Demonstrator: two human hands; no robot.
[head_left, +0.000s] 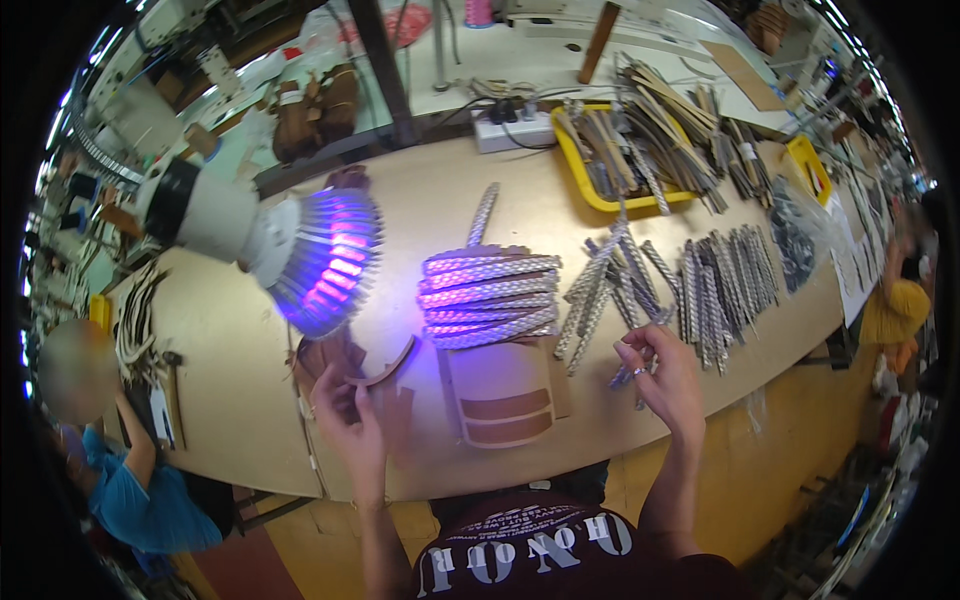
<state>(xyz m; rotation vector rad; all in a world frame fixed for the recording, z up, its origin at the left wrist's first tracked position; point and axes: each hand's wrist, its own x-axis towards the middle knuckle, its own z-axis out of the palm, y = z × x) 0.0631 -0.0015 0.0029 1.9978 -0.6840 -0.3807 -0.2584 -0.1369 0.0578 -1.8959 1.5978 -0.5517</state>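
Note:
My left hand [350, 420] is closed at the fingertips on one end of a narrow, curved brown strip [393, 368]. Across the work, my right hand [662, 375] has thumb and forefinger pinched together over short grey-white braided cords; whatever lies between those fingers is hidden. Between both hands a bundle of silvery braided cord [490, 300] is wound round brown board, one loose end pointing away from me. Below the winding, a pale tan panel [500, 380] carries two brown bands. Dark brown pieces [330, 360] lie beyond my left hand.
A lit lamp [320, 255] hangs left of the winding. Braided lengths [725, 295] lie in rows at right, near a yellow tray [590, 200] of strips. A white power strip [512, 132] stands behind. A hammer [173, 395] lies far left, near a person in blue [145, 490].

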